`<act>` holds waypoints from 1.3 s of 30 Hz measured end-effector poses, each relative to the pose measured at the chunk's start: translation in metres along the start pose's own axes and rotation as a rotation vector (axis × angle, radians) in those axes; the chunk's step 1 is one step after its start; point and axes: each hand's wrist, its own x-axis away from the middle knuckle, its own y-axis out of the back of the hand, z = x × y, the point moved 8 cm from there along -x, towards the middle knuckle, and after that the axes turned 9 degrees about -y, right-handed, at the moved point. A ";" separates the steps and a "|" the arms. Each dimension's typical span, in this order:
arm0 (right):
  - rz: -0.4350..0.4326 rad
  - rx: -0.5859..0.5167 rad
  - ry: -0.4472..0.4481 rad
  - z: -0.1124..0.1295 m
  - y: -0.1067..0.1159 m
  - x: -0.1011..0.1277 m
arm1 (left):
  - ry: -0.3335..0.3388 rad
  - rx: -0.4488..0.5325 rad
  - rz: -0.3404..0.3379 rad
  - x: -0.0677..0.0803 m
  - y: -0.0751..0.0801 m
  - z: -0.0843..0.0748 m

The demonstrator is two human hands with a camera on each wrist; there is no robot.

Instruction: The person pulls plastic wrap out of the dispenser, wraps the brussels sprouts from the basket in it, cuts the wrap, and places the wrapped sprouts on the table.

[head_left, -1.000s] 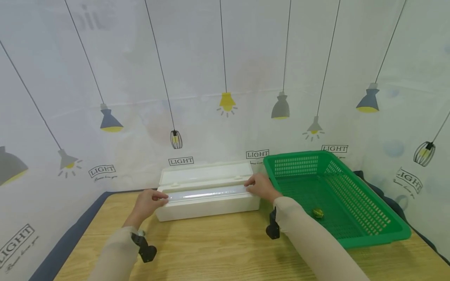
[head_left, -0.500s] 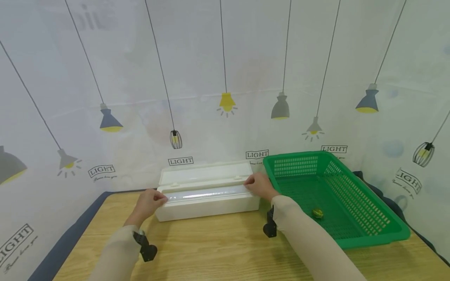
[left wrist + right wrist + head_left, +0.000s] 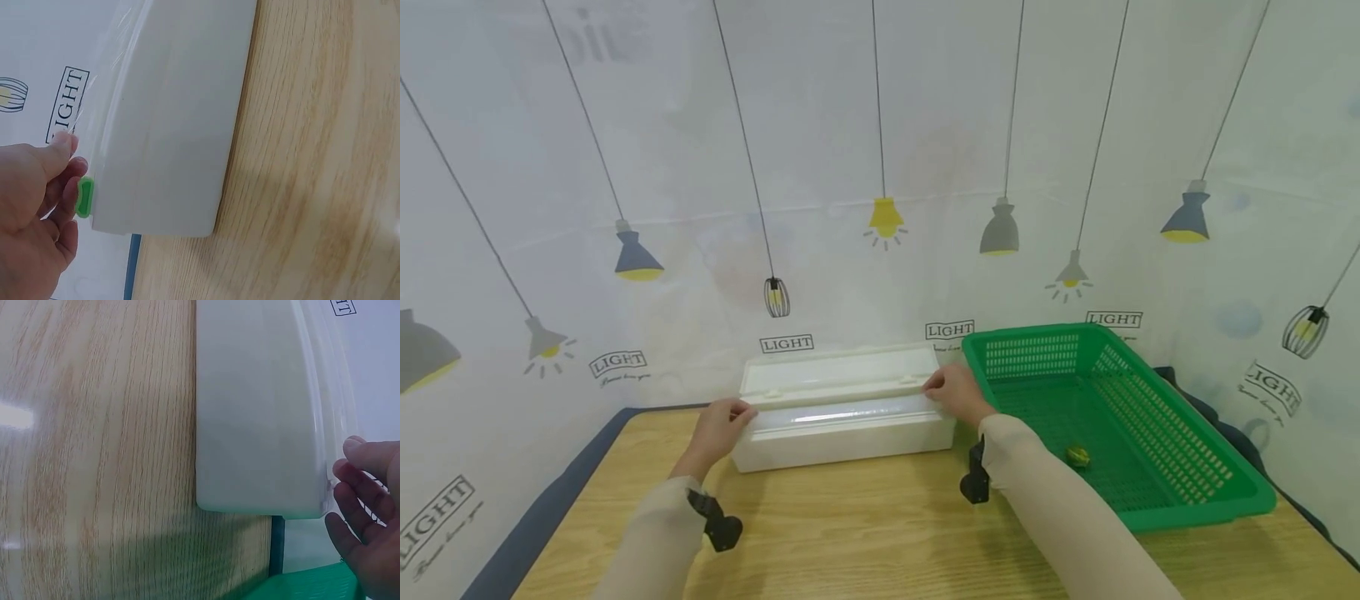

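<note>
A long white cling film dispenser (image 3: 842, 450) lies on the table with its lid (image 3: 842, 369) raised at the back. Clear, shiny cling film (image 3: 857, 412) runs along its top. At the dispenser's left end, my left hand (image 3: 717, 432) pinches the film's edge between thumb and forefinger. A small green plastic piece (image 3: 85, 197) at that end sits against the curled lower fingers. My right hand (image 3: 958, 393) pinches the film at the other end with thumb and forefinger, its other fingers loosely bent. The inside of the dispenser is hidden.
Right of the dispenser stands a green plastic basket (image 3: 1240, 492) with a small yellow-green striped item (image 3: 1077, 455) inside. The wooden table (image 3: 842, 533) extends in front. A white wall sheet (image 3: 820, 208) printed with lamps hangs close behind.
My left hand has risen slightly and moved a little away from me with the film edge. The right hand has shifted only slightly; dispenser and basket stay put.
</note>
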 end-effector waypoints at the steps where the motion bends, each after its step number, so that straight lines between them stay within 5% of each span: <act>1: -0.002 -0.003 -0.004 0.000 0.001 0.000 | 0.003 0.009 -0.007 0.000 0.000 -0.001; 10: -0.044 0.002 -0.033 0.001 0.001 -0.002 | 0.071 0.091 -0.050 -0.003 -0.001 -0.002; 39: -0.116 -0.140 -0.001 0.012 0.022 -0.005 | 0.062 0.107 -0.107 -0.009 0.016 -0.009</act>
